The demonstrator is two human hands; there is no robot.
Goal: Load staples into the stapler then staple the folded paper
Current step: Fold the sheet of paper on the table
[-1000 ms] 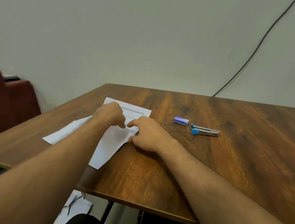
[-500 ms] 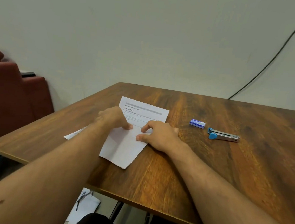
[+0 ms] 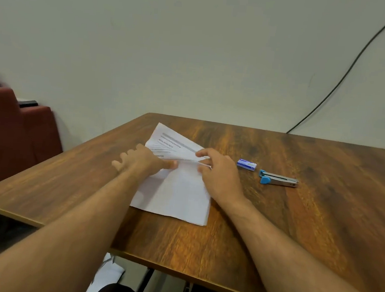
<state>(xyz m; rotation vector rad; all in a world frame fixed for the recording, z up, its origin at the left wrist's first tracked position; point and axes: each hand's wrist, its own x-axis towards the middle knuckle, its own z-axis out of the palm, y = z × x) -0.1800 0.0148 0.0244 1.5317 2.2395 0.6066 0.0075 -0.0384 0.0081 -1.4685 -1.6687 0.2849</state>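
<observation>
Since the earlier frame the paper (image 3: pixel 178 186) has gained a raised far flap. Left hand (image 3: pixel 142 162) lies spread, thumb pressing the fold at the sheet's left. Right hand (image 3: pixel 217 171) pinches the flap's right edge. Further right on the table (image 3: pixel 319 226): one staple box (image 3: pixel 246 164), then one stapler (image 3: pixel 278 178).
</observation>
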